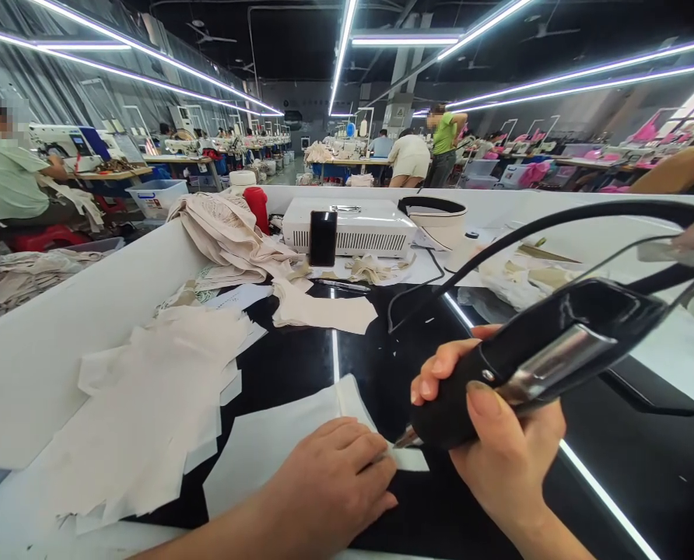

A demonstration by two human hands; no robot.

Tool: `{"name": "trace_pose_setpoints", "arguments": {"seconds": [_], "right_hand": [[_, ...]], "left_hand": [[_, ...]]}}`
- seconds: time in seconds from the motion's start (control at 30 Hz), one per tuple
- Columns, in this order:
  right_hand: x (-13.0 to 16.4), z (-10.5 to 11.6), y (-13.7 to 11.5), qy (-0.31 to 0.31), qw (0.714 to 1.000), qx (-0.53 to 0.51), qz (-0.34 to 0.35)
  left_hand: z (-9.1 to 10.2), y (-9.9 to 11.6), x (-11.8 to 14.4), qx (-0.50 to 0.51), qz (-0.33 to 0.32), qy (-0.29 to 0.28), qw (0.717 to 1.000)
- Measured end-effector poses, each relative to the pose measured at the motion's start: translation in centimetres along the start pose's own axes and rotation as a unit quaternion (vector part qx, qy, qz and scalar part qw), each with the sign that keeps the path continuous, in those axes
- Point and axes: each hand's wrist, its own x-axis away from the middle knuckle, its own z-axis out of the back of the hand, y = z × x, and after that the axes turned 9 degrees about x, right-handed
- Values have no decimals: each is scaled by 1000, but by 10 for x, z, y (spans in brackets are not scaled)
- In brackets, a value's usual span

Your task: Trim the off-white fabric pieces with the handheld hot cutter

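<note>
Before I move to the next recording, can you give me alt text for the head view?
The right hand grips a black corded hand tool, its metal tip at the edge of a white fabric piece that the left hand presses flat on a glossy black table. A pile of cut pieces lies to the left, a white machine behind.

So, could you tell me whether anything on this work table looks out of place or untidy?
Mostly the loose cut fabric pieces: they lie fanned in an uneven heap left of the left hand, some overlapping at angles. A crumpled cloth pile slumps beside the white machine. Nothing looks damaged or spilled.
</note>
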Motion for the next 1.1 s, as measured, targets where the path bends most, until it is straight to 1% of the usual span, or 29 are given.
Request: {"name": "trace_pose_setpoints", "arguments": {"seconds": [0.13,0.3,0.47,0.6,0.7,0.8,0.93,1.1], "right_hand": [[-2,1,-3,1,1000,2,0],[-2,10,-10,30,999,13,9],[-1,15,-7,31,999,35,14],[-2,12,-8,33,999,39,8],[-1,9,-14,40,999,5,1],[3,5,-17,28,1000,-13,-4],[7,1,-14,1,1000,-18,1],[9,-2,-10,-2,1000,-7,-5]], "left_hand": [[-1,0,0,-8,-2,9,1000],[-1,0,0,-38,-13,0,999],[-3,-1,2,-37,-10,5,999],[-3,-3,3,-46,-13,-13,999],[-1,-4,3,-48,-12,-14,999],[0,-5,2,-43,-6,-25,999],[-1,-5,2,-34,-5,-23,999],[0,-3,1,-26,-6,-22,999]]}}
